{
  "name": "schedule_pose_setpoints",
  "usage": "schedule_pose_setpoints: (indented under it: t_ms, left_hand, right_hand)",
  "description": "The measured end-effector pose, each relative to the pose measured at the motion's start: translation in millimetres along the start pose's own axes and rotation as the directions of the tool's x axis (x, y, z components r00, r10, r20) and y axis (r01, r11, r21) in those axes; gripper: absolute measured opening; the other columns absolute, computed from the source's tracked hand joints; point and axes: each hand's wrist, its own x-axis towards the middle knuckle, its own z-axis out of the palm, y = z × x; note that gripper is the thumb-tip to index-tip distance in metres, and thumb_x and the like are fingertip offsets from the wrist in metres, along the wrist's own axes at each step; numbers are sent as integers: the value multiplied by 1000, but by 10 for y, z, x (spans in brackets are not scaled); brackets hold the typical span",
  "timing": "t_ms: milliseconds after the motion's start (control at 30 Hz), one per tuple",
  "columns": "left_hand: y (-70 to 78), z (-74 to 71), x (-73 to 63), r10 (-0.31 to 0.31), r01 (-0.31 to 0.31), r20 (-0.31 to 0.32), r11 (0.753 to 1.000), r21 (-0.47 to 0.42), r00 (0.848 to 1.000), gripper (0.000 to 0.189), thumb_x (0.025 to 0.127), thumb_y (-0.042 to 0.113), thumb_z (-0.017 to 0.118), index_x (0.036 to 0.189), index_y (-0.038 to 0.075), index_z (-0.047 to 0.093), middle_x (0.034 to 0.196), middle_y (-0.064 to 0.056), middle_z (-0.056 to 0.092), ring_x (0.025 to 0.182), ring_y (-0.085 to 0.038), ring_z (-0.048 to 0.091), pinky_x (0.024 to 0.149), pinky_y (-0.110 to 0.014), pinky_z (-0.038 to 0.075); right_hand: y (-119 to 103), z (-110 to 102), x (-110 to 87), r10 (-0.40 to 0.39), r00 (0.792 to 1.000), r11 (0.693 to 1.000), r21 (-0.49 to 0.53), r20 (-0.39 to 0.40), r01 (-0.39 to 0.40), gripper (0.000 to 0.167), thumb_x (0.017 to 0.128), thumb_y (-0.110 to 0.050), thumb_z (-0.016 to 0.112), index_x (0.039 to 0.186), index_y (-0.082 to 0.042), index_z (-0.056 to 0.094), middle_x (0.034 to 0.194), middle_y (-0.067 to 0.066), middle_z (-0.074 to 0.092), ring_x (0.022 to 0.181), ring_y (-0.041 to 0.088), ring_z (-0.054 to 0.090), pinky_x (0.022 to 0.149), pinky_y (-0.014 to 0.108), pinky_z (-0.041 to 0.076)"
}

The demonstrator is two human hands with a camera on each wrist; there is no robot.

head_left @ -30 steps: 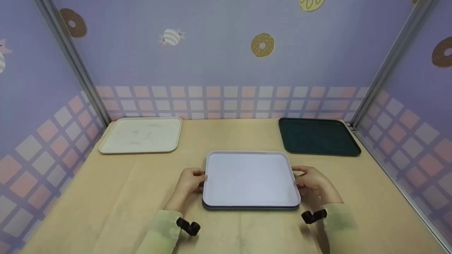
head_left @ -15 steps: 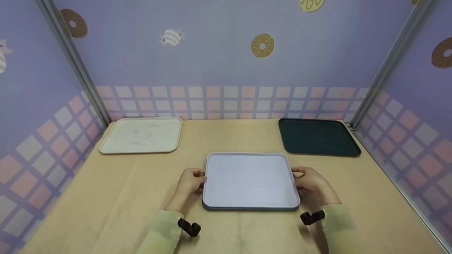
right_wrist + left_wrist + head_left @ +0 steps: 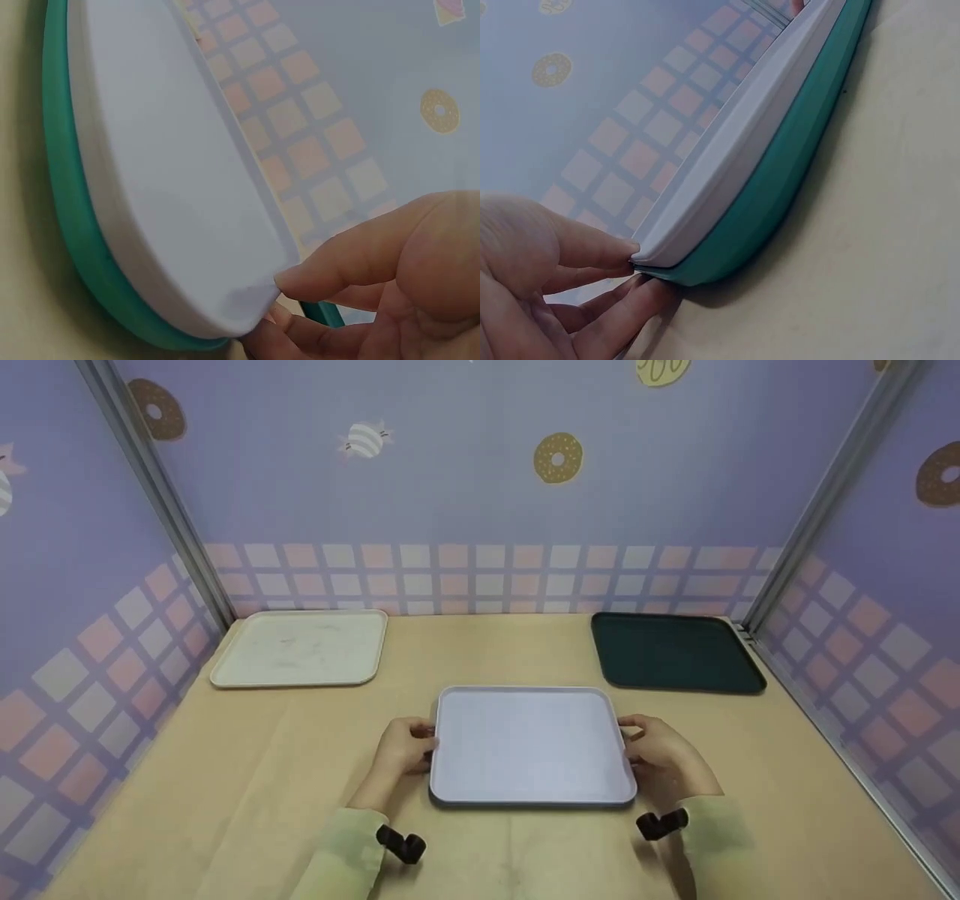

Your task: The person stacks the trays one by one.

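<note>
In the head view a pale lavender-white tray [image 3: 534, 746] lies level over a green tray [image 3: 532, 806], whose edge shows as a dark strip along the front. My left hand [image 3: 403, 746] pinches the pale tray's left rim, thumb on top and fingers beneath. At the opposite rim, my right hand [image 3: 661, 746] does the same. Both wrist views show the green tray [image 3: 776, 206] stacked closely under the pale tray [image 3: 176, 150]. Some fingertips are hidden under the rims, so whether they also touch the green tray is unclear.
A cream tray [image 3: 304, 649] with faint grey marks lies at the back left of the tan-covered table [image 3: 247, 780]. At the back right is a dark green tray [image 3: 679, 652]. Patterned walls [image 3: 465, 472] enclose the table at the back and sides.
The pale tray has come down slightly and a little toward me, and less of the green tray shows at the front. Both hands keep their hold and barely move.
</note>
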Motion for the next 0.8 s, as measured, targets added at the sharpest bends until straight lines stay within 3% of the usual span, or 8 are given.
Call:
schedule_pose_setpoints:
  t_ms: [600, 800]
  left_hand:
    - [-14, 1, -7, -38, 39, 23, 998, -42, 999, 31, 92, -7, 65, 122, -7, 70, 107, -18, 69, 87, -20, 66, 65, -35, 64]
    - [-6, 6, -6, -66, 68, 32, 996, -52, 997, 32, 94, -5, 65, 125, -5, 69, 117, -21, 70, 93, -25, 70, 67, -36, 65]
  right_hand:
    - [33, 16, -6, 8, 1000, 998, 67, -13, -7, 67, 86, 11, 56, 151, 2, 44, 118, 21, 61, 90, 21, 62, 74, 31, 59]
    - [35, 10, -18, -9, 1000, 997, 79, 4, 9, 70, 83, 9, 56, 151, 4, 42, 122, 23, 59, 89, 20, 64, 73, 32, 59]
